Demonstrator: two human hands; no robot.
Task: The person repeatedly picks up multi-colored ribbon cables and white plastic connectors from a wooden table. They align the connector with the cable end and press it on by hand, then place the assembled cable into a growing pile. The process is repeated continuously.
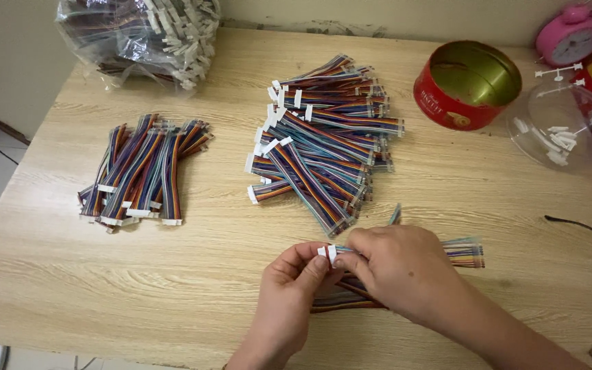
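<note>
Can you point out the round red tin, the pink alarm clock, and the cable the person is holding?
red tin [447, 96]: head view, on its red outer wall.
pink alarm clock [573, 35]: head view, on its body near the dial.
ribbon cable [464, 251]: head view, on the striped end past the right hand [395, 270].

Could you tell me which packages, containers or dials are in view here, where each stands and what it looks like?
Plastic bag: far left corner of the table, clear, crumpled, stuffed with ribbon cables.
Round tin: far right, red outside with printed lettering, gold inside, open.
Clear plastic tub: right of the tin, holding small white parts.
Alarm clock: far right corner, pink, white dial.
</note>
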